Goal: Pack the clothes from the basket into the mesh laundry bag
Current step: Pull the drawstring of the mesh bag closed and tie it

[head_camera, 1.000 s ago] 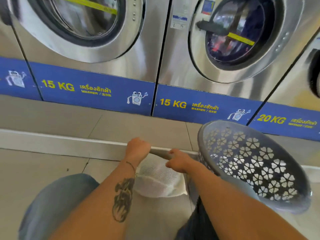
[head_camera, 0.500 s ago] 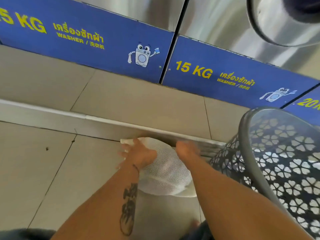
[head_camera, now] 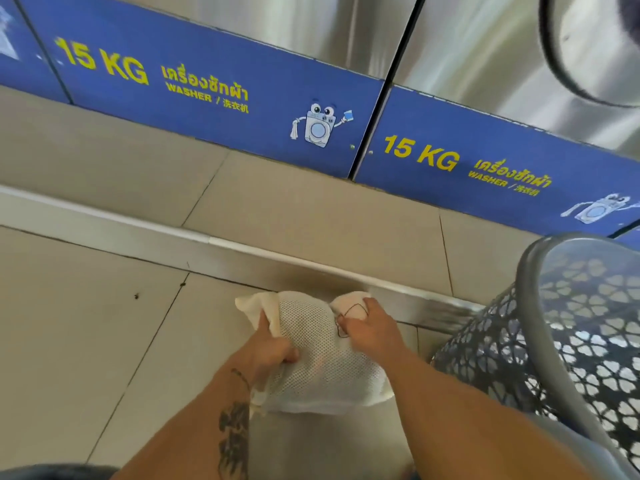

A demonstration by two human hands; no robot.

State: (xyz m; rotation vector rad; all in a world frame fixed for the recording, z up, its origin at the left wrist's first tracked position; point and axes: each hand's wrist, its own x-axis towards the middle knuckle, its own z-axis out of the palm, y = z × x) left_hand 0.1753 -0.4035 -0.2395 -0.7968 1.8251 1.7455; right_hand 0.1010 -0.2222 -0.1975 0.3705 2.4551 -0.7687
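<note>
A white mesh laundry bag (head_camera: 322, 362) lies on the tiled floor in front of me, bulging, with pale cloth showing at its far end. My left hand (head_camera: 273, 351) is closed on the bag's left edge. My right hand (head_camera: 369, 329) grips the far right corner of the bag, where a thin dark cord loop shows. A grey plastic basket (head_camera: 554, 327) with flower-shaped cutouts stands tilted at the right, close to my right forearm. Its inside is mostly out of view, and no clothes show in it.
A raised tiled step with a metal edge strip (head_camera: 221, 242) runs across just beyond the bag. Behind it stand steel washing machines with blue 15 KG panels (head_camera: 214, 98). My knee (head_camera: 52, 472) shows at the bottom left.
The view has dropped towards the floor. My left hand went from lying spread on the bag to gripping its left edge, and my right hand closed on the far right corner.
</note>
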